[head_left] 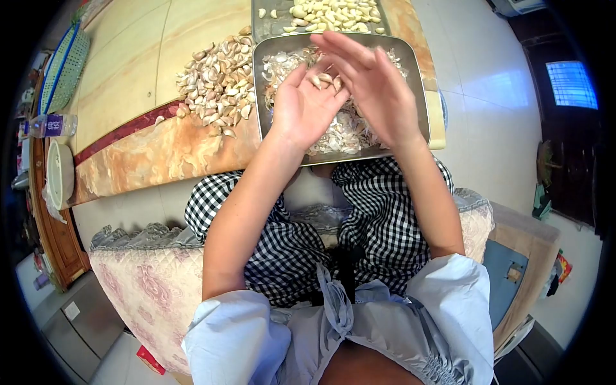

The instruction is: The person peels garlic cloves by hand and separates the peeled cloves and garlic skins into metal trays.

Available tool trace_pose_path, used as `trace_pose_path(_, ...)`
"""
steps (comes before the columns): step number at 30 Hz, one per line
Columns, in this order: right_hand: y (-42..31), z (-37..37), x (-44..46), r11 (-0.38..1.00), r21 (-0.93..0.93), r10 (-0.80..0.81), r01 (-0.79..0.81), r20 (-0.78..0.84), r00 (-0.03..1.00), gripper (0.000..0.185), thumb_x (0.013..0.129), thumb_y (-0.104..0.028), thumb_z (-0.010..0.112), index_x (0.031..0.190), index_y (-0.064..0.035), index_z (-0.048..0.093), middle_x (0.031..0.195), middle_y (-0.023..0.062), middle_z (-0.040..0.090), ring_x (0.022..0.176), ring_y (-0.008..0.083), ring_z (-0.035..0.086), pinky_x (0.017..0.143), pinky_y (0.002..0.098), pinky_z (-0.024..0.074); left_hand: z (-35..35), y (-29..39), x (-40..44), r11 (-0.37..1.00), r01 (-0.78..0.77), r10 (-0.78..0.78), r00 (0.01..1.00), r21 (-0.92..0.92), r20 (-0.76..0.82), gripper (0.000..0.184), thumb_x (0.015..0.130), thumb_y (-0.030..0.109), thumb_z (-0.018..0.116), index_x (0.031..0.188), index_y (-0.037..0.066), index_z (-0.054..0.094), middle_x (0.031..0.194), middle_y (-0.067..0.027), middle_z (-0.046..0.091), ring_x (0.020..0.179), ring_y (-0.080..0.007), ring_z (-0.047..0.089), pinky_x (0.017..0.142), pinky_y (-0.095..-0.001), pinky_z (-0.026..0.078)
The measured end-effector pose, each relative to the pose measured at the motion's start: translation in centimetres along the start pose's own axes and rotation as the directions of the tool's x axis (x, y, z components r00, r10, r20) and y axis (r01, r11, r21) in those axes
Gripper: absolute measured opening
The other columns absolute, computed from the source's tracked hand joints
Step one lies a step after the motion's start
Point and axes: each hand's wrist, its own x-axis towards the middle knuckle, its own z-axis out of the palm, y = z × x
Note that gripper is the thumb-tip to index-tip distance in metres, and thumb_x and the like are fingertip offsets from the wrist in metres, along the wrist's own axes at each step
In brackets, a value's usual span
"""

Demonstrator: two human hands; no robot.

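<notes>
Done: peeled cloves in the far tray; loose skins layered in the near tray. Left, I judge: the large unpeeled pile on the desk, so well short of finished. A few garlic cloves: resting on my upturned left hand, unclenched, above the near tray; long axes seemingly mixed, tips too small to tell. My right hand: raised beside it, extended, grasping nothing visible

Illumination is bright at the metal tray. Bluish-white glare noted on the floor right of the tray; farther right, a barred panel glows blue. Lens distortion bends straight edges well away from the tray; black vignetting surrounds the view.
</notes>
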Motion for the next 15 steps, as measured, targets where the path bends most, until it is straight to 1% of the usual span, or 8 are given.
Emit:
trace_pose_path(3, -1.1, -0.7, 0.0, 0.986, -0.08, -0.153, 0.148, -0.062, 0.986, 0.042, 0.092, -0.025, 0.032, 0.115, 0.0059, 0.048, 0.12, 0.0155, 0.049, 0.111, 0.0217, 0.046, 0.096, 0.0324, 0.032, 0.2, 0.2, 0.0, 0.997, 0.007, -0.007, 1.0, -0.076, 0.011, 0.037, 0.093, 0.021, 0.026, 0.116, -0.005, 0.035, 0.127, -0.0222, 0.034, 0.125, -0.0321, 0.026, 0.105, -0.046, 0.023)
trace_pose_path(4, -1.5, -1.3, -0.1, 0.986, -0.08, -0.154, 0.149, -0.06, 0.986, 0.042, 0.092, -0.025, 0.032, 0.115, 0.0059, 0.048, 0.12, 0.0155, 0.049, 0.111, 0.0217, 0.046, 0.096, 0.0324, 0.032, 0.2, 0.3, 0.0, 0.999, 0.01, -0.009, 0.999, -0.033, 0.046, 0.036, 0.093, 0.023, 0.028, 0.113, -0.006, 0.037, 0.118, -0.0208, 0.04, 0.117, -0.0319, 0.035, 0.101, -0.0455, 0.029)
trace_pose_path(6, -1.8, -2.5, -0.2, 0.779, -0.616, -0.225, 0.117, -0.1, 0.969, 0.03, 0.089, -0.019, 0.041, 0.107, 0.001, 0.055, 0.113, 0.0109, 0.055, 0.105, 0.0191, 0.05, 0.091, 0.0328, 0.0368, 0.1, 0.6, 0.0, 1.0, 0.011, -0.012, 0.997, 0.009, 0.08, 0.036, 0.093, 0.024, 0.03, 0.11, -0.007, 0.039, 0.109, -0.0195, 0.046, 0.109, -0.0317, 0.044, 0.097, -0.0449, 0.035)
trace_pose_path(8, -1.5, -3.0, -0.2, 0.663, -0.737, -0.302, 0.134, -0.1, 0.948, 0.019, 0.084, -0.012, 0.048, 0.097, -0.0025, 0.06, 0.1, 0.009, 0.06, 0.097, 0.0197, 0.054, 0.086, 0.0325, 0.0395, -0.1, 1.1, 0.2, 0.986, -0.041, 0.031, 0.997, 0.163, 0.064, 0.035, 0.093, 0.022, 0.029, 0.109, -0.007, 0.04, 0.109, -0.021, 0.047, 0.105, -0.0331, 0.048, 0.095, -0.0451, 0.038)
trace_pose_path(9, -1.4, -3.7, -0.4, 0.435, -0.89, -0.303, 0.137, -0.001, 0.953, 0.018, 0.082, -0.01, 0.049, 0.095, -0.0026, 0.06, 0.096, 0.0097, 0.06, 0.094, 0.0214, 0.054, 0.084, 0.0325, 0.0401, -0.4, 1.7, 0.5, 0.983, -0.024, 0.014, 0.998, 0.18, 0.058, 0.033, 0.093, 0.018, 0.03, 0.112, -0.007, 0.038, 0.105, -0.019, 0.048, 0.104, -0.0309, 0.048, 0.094, -0.0438, 0.04)
trace_pose_path(10, -1.5, -4.1, -0.6, 0.175, -0.974, -0.275, 0.146, 0.094, 0.957, 0.017, 0.079, -0.009, 0.05, 0.092, -0.0028, 0.06, 0.091, 0.0103, 0.06, 0.09, 0.0231, 0.054, 0.082, 0.0325, 0.0406, -0.5, 2.3, 0.6, 0.981, -0.008, -0.003, 0.999, 0.196, 0.051, 0.032, 0.093, 0.015, 0.031, 0.115, -0.007, 0.037, 0.101, -0.0171, 0.049, 0.102, -0.0288, 0.049, 0.092, -0.0426, 0.042)
trace_pose_path(12, -1.7, -4.6, -0.9, 0.241, -0.962, -0.166, 0.125, 0.087, 0.982, 0.013, 0.078, -0.007, 0.054, 0.088, -0.0026, 0.06, 0.086, 0.0087, 0.059, 0.086, 0.0207, 0.054, 0.078, 0.0299, 0.0411, -0.5, 3.5, 0.6, 0.981, -0.039, 0.035, 0.999, 0.19, 0.023, 0.027, 0.091, 0.007, 0.035, 0.114, -0.006, 0.038, 0.086, -0.0105, 0.047, 0.087, -0.0217, 0.05, 0.086, -0.0393, 0.046)
trace_pose_path(15, -1.6, -4.9, -1.5, 0.27, -0.937, 0.215, 0.22, 0.282, 0.935, 0.011, 0.073, -0.007, 0.06, 0.083, -0.0026, 0.058, 0.08, 0.0071, 0.055, 0.081, 0.022, 0.051, 0.075, 0.0315, 0.0411, -0.8, 4.5, 0.7, 0.983, -0.057, 0.056, 0.998, 0.174, 0.013, 0.026, 0.09, 0.006, 0.035, 0.113, -0.006, 0.038, 0.086, -0.0105, 0.046, 0.082, -0.0198, 0.048, 0.083, -0.0371, 0.045)
